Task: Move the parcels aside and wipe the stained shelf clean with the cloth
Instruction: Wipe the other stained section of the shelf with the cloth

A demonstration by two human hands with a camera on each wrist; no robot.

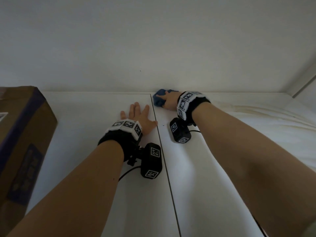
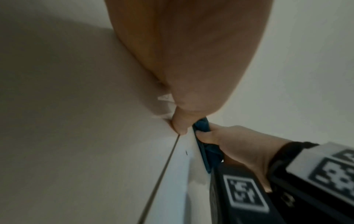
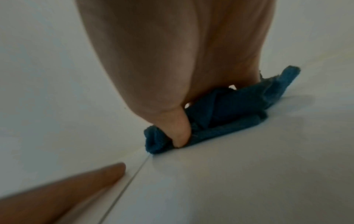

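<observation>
My right hand point(image 1: 168, 100) grips a bunched blue cloth point(image 1: 159, 98) and presses it on the white shelf point(image 1: 102, 151) where the shelf meets the back wall. In the right wrist view my thumb digs into the blue cloth point(image 3: 226, 112), just right of the shelf seam. My left hand point(image 1: 138, 115) lies flat on the shelf with fingers spread, left of the seam and nearer to me than the cloth. A brown cardboard parcel point(image 1: 22, 134) with dark blue tape stands at the far left. In the left wrist view the cloth point(image 2: 205, 145) shows edge-on under the right hand point(image 2: 239, 144).
A thin dark seam point(image 1: 164, 159) runs front to back between two shelf panels. Pale creased white material point(image 1: 273, 120) with faint yellowish marks lies on the right part of the shelf. A small dark speck point(image 1: 162, 125) sits just right of the seam. A white wall point(image 1: 153, 48) closes the back.
</observation>
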